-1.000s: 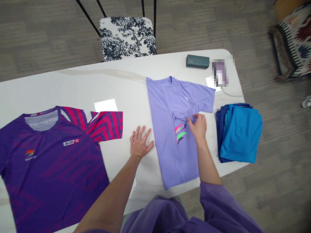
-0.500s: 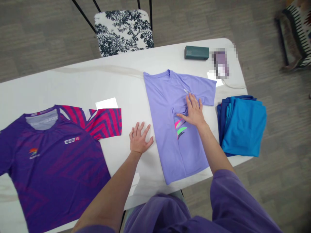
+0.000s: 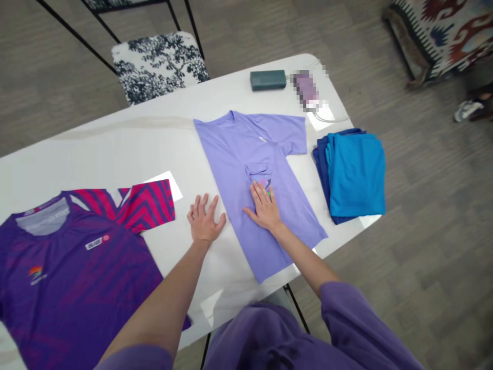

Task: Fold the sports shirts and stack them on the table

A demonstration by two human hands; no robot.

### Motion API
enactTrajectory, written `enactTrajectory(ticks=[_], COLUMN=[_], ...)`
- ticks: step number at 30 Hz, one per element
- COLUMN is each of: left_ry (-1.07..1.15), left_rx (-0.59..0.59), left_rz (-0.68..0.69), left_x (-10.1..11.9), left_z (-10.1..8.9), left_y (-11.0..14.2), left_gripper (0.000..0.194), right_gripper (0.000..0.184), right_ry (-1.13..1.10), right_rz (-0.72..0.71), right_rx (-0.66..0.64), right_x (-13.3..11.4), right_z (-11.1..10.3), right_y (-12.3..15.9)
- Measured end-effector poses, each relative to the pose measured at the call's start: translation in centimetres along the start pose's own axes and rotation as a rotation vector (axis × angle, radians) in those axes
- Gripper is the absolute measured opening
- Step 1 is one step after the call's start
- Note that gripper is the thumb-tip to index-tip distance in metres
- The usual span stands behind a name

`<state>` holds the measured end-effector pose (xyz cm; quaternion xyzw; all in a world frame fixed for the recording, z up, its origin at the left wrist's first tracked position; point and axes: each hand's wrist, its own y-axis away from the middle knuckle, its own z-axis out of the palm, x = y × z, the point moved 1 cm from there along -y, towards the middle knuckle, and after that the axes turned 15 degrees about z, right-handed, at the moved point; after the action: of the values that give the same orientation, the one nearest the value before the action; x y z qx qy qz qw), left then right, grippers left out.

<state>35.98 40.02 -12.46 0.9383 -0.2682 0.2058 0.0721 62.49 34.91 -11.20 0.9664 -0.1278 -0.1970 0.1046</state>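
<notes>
A lavender T-shirt [image 3: 231, 164] lies partly folded on the white table [image 3: 127, 139], its left side turned over the front and its right sleeve spread out. My right hand [image 3: 265, 208] rests flat on the shirt's middle, fingers extended, partly covering a colourful print. Just left of the shirt's folded edge, my left hand [image 3: 206, 218] lies on the tabletop with fingers spread, holding nothing. Further left is a purple and pink jersey [image 3: 96, 277], laid face up with a striped sleeve pointing toward my left hand.
A stack of folded blue garments [image 3: 356, 174] sits at the table's right end. Behind the shirt are a dark green box-shaped device [image 3: 268, 80] and a blurred-out phone-like object [image 3: 306, 90] with a cable. A patterned chair [image 3: 159, 67] stands beyond the far edge.
My right hand has slid from the shirt's chest down toward its middle. My left hand stays spread on the table. The whole view has shifted and turned a little.
</notes>
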Motion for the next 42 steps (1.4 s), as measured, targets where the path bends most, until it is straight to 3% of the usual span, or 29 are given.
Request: enactTrajectory(ticks=[2, 5, 9, 12, 15, 18, 22, 24, 26, 31, 34, 38, 42], left_ry=[-0.021, -0.042, 0.04, 0.095, 0.084, 0.235, 0.274, 0.217, 0.173, 0.128, 0.192, 0.32, 0.558], left_rx=[-0.01, -0.034, -0.078, 0.042, 0.233, 0.225, 0.082, -0.023, -0.093, -0.146, -0.153, -0.147, -0.075], left_rz=[0.01, 0.028, -0.005, -0.128, -0.137, 0.027, 0.106, 0.047, -0.019, -0.106, -0.142, -0.201, -0.29], left_x=[0.7, 1.5, 1.2, 1.2, 5.2, 13.5, 25.3, 29.2, 31.6, 33.5, 33.3, 32.1, 29.6], left_z=[-0.2, -0.7, -2.0, -3.7, -4.9, -3.8, 1.5, 4.6, 7.2, 10.9, 11.5, 11.3, 8.7], left_y=[0.0, 0.4, 0.5, -2.0, -8.6, -19.0, -33.4, -38.7, -42.1, -45.4, -46.6, -47.8, -47.2], left_gripper=[0.075, 0.077, 0.065, 0.049, 0.045, 0.037, 0.025, 0.023, 0.027, 0.045, 0.033, 0.019, 0.024], right_gripper=[0.083, 0.075, 0.064, 0.061, 0.059, 0.044, 0.029, 0.021, 0.015, 0.009, 0.013, 0.016, 0.018], right_ry=[-0.023, -0.063, -0.085, -0.152, -0.222, -0.218, -0.204, -0.225, -0.266, -0.411, -0.469, -0.424, -0.396], right_rz=[0.062, 0.258, 0.601, 0.748, 0.795, 0.819, 0.743, 0.678, 0.617, 0.552, 0.564, 0.539, 0.45], right_rx=[0.048, 0.116, 0.203, 0.251, 0.205, 0.048, -0.058, -0.054, -0.039, -0.058, -0.109, -0.136, -0.135], right_x=[1.3, 4.8, 12.8, 19.2, 23.6, 25.5, 26.1, 26.3, 26.6, 26.8, 26.8, 26.8, 26.5], right_z=[-1.2, -2.9, -4.8, -6.4, -7.6, -8.2, -8.5, -8.8, -9.2, -9.9, -9.7, -9.4, -9.9], right_y=[3.5, 11.6, 22.2, 25.8, 25.3, 22.9, 20.6, 20.2, 20.0, 19.8, 19.5, 18.9, 18.8])
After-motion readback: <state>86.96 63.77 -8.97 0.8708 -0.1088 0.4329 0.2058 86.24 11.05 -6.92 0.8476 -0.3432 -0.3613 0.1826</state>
